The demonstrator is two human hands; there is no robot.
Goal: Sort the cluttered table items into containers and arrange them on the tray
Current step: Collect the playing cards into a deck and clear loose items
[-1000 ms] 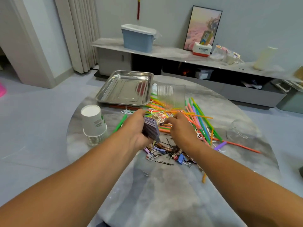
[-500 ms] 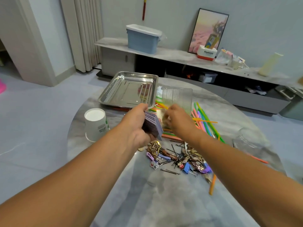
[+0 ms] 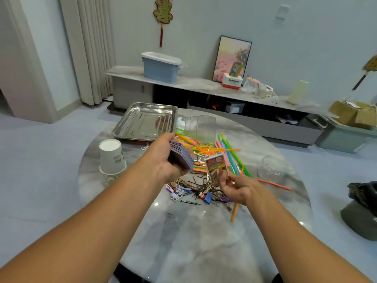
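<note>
Living room, round grey marble table point(image 3: 195, 237), a low TV bench along the far wall. We list the following.

Left hand point(image 3: 163, 160): fingers curled round a stack of cards point(image 3: 182, 157), purple backs toward us, held above the table.

Right hand point(image 3: 236, 187): thumb and fingers pinching one card point(image 3: 216, 168) by its lower edge, picture side toward us, upright, just right of the stack and apart from it.

Beneath both hands: a heap of hairpins and clips point(image 3: 195, 190), lying on the table.

Beyond the hands: loose coloured straws point(image 3: 220, 148), scattered; behind them a clear ribbed plastic cup point(image 3: 201, 127).

Beyond the left hand: a steel tray point(image 3: 130, 127), nothing in it.

Left of the left hand: a stack of paper cups point(image 3: 112, 160), upside down.

Right of the right hand: a clear jar point(image 3: 271, 168), its pose we cannot tell.
</note>
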